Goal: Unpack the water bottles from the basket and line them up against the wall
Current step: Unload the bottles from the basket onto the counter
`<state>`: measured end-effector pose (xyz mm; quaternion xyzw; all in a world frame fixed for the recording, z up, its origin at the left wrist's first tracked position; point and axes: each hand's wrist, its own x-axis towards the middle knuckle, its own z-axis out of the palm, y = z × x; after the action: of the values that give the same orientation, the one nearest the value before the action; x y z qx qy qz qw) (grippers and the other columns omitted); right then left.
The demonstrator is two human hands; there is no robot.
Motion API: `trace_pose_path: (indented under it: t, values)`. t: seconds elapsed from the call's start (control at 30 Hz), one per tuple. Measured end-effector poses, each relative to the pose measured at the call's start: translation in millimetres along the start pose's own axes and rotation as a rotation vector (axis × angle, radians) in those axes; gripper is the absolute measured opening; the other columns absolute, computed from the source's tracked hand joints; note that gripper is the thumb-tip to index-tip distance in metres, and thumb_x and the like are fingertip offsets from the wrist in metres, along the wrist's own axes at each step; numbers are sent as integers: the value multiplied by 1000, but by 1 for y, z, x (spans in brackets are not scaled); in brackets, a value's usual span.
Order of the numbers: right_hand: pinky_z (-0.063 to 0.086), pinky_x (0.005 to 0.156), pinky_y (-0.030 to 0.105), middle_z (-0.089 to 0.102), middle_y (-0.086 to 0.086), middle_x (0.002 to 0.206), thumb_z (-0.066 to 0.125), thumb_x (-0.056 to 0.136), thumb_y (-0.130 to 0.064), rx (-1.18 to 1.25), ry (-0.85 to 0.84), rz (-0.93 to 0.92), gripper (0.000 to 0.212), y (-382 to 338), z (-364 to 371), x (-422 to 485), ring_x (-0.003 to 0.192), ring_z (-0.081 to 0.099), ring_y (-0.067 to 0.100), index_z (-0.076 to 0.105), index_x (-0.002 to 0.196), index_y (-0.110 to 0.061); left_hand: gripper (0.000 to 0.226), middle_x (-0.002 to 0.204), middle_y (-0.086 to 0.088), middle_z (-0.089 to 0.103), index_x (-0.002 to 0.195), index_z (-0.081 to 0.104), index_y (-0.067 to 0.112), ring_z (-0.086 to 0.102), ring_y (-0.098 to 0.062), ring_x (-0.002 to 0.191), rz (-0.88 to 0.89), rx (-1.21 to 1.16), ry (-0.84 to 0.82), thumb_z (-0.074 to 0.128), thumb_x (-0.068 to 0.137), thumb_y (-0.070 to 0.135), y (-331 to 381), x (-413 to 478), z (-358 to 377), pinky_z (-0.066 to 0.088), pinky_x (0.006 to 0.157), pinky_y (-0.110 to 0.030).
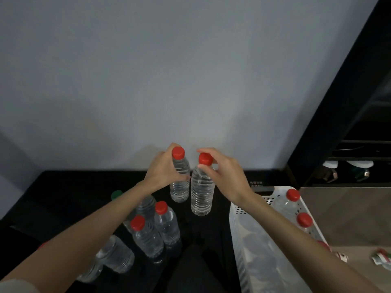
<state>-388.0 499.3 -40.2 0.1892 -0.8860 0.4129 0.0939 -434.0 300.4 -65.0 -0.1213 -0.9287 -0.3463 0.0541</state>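
Two clear water bottles with red caps stand upright near the pale wall (169, 81) on a black surface (69, 187). My left hand (163, 168) grips the upper body of the left bottle (180, 182). My right hand (224, 172) pinches the neck and cap of the right bottle (201, 195). Several more bottles stand in a cluster nearer to me on the left, among them two red-capped ones (167, 225) (146, 237) and one with a green cap (116, 194). The white perforated basket (239, 229) sits at the right with red-capped bottles (293, 195) inside.
A dark cabinet (338, 115) with open shelves rises at the right, against the wall. Beyond the basket lies a brown floor (347, 216) with crumpled label scraps (380, 258).
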Motion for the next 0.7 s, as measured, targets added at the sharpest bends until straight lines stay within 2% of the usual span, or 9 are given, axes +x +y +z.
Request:
trace_pose_path:
  t: [0.23,0.4,0.53,0.63,0.7]
  values:
    - [52,86,44,69,-1,101,65,89,-29,-21,-55,216,30,36,54,12,94,64,20,55,117,-26,64,79,12,55,95,45,23,53,-1,70,-73,-10,-152,91,51,21,-46,19,29,33,52,-9]
    - [51,85,39,69,2,103,64,91,-26,-31,-72,316,29,53,73,21,92,63,20,55,118,-22,63,78,12,57,94,48,22,52,0,69,-184,-41,-185,92,49,18,-66,26,48,31,51,-9]
    - [49,80,31,68,1,103,65,90,-24,-25,-78,375,29,60,85,27,89,62,18,55,117,-22,64,85,4,64,97,52,23,59,-8,77,-259,-82,-197,92,47,16,-76,25,62,42,59,-15]
    - [48,79,29,68,1,101,65,90,-22,-4,-70,384,29,63,91,31,89,62,16,54,117,-22,65,87,5,63,101,53,20,57,-6,77,-284,-105,-204,92,49,14,-75,25,65,34,56,-9]
    - [49,79,30,68,1,101,65,89,-22,-9,-66,392,30,63,92,35,90,62,17,55,117,-22,67,90,5,62,105,53,18,57,-9,81,-301,-123,-199,92,50,15,-76,26,65,37,61,-13]
